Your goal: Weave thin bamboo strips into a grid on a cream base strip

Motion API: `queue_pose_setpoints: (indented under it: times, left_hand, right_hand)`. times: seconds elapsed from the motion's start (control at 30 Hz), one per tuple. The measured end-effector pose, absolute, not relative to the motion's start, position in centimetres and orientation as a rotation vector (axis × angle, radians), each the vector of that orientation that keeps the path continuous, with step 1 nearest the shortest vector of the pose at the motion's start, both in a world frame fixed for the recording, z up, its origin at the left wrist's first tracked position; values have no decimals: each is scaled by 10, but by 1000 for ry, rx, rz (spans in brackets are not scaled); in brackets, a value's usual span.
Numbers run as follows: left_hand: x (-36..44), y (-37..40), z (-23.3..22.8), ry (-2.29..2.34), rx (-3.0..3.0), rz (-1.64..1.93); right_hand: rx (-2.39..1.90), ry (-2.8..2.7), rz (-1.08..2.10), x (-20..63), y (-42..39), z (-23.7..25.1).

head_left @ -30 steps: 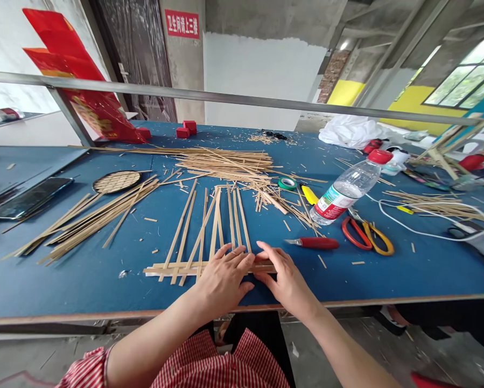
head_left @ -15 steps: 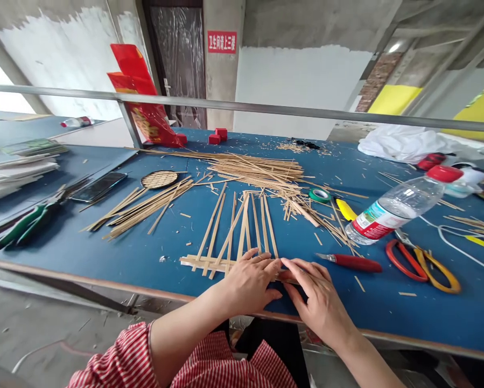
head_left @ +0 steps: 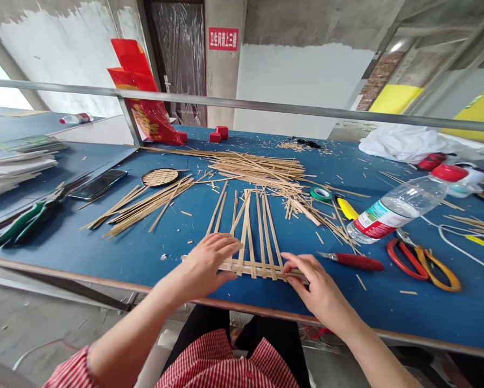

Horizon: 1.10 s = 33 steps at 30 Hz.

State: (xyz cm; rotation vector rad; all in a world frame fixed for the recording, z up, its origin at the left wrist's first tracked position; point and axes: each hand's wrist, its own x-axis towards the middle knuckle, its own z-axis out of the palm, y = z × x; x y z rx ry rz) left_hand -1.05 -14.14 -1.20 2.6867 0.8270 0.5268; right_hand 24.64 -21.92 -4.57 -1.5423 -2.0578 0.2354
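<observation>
Thin bamboo strips (head_left: pixel 245 237) lie fanned out lengthwise on the blue table, woven at their near ends through crosswise strips (head_left: pixel 261 268). My left hand (head_left: pixel 207 264) rests flat over the left part of this weave, fingers stretched out and thumb apart, hiding the strips beneath. At the right end of the crosswise strips is my right hand (head_left: pixel 316 283), its thumb and index finger closed around that end. A red-handled knife (head_left: pixel 357 262) lies just right of my right hand, its blade pointing left.
A pile of bamboo strips (head_left: pixel 258 167) lies farther back, with another bunch (head_left: pixel 145 210) at left beside a round woven piece (head_left: pixel 160 177). Scissors (head_left: pixel 423 264), a water bottle (head_left: pixel 403 207) and green tape (head_left: pixel 321 194) are at right. Green-handled pliers (head_left: pixel 27 221) and a phone (head_left: pixel 99 184) lie left.
My left hand has slid left along the weave, away from my right hand, uncovering the middle and right crossings. My right hand stays near the right end.
</observation>
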Motion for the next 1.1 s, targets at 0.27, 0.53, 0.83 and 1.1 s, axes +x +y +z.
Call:
queue_pose_setpoints:
  times: [0.27, 0.53, 0.83, 1.1]
  left_hand:
    - [-52, -117, -15, 716, 2736, 207]
    - [-45, -115, -10, 619, 2762, 100]
    - [-45, -120, -18, 679, 2725, 216]
    - [-52, -126, -23, 725, 2737, 328]
  right_hand:
    - [-1533, -2295, 259, 247, -208, -32]
    - [-1541, -2295, 407, 229, -192, -1]
    - [-1515, -2326, 619, 177, -143, -4]
    - [-1576, -2327, 527, 162, -129, -11]
